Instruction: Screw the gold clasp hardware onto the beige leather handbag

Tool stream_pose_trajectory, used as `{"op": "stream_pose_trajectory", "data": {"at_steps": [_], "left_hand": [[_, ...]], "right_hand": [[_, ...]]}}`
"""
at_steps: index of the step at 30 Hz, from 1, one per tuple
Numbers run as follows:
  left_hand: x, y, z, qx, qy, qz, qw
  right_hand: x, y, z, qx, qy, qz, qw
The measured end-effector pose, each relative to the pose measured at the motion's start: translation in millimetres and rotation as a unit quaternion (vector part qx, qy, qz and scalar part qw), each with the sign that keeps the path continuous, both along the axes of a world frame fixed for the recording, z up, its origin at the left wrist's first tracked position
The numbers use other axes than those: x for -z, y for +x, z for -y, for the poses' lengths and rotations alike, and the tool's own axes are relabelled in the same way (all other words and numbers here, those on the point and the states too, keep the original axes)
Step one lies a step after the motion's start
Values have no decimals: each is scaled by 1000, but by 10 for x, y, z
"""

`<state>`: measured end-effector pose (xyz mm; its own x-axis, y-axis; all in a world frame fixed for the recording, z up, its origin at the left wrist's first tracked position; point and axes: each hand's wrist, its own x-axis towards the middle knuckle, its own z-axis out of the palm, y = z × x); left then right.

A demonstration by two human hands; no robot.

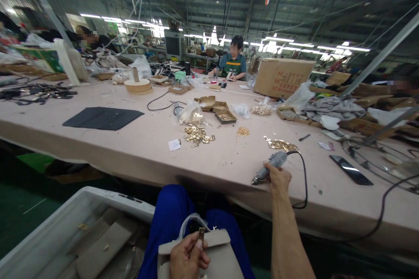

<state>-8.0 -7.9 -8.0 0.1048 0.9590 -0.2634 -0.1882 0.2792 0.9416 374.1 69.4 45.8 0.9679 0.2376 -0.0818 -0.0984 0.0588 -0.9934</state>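
Note:
My left hand (187, 256) rests on a beige handbag (216, 253) in my lap, fingers closed round a small gold metal fitting (200, 234) at the bag's flap. My right hand (277, 178) reaches up to the table edge and grips a grey electric screwdriver (269, 166) lying on the pink tabletop (137, 148); its black cord (304, 183) loops off to the right. Piles of gold metal fittings (197, 134) lie on the table ahead, with another small pile (280, 144) just beyond the tool.
A white plastic bin (49, 235) with beige bag pieces stands at my lower left. On the table are a black leather panel (103, 118), small cardboard trays (220, 111), a phone (351, 170) and a large carton (282, 76). Other people sit at the far side.

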Motion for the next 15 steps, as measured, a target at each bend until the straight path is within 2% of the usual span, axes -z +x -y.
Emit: {"op": "stream_pose_trajectory", "data": {"at_steps": [3, 6, 8, 10, 12, 15], "left_hand": [[16, 2, -18, 7, 1, 2, 1000], [13, 5, -25, 12, 4, -2, 1000], [4, 5, -21, 13, 4, -2, 1000], [-7, 3, -15, 8, 1, -2, 1000], [-17, -1, -12, 3, -2, -2, 1000], [-31, -7, -18, 3, -1, 2, 1000]], "right_hand": [[2, -11, 31, 2, 76, -38, 996], [-47, -32, 78, -45, 147, -82, 985], [-88, -37, 92, -105, 208, -140, 962], [-127, -20, 58, -143, 280, -199, 928], [-164, 24, -44, -141, 330, -229, 905], [-213, 130, -309, -103, 350, -220, 905]]}}
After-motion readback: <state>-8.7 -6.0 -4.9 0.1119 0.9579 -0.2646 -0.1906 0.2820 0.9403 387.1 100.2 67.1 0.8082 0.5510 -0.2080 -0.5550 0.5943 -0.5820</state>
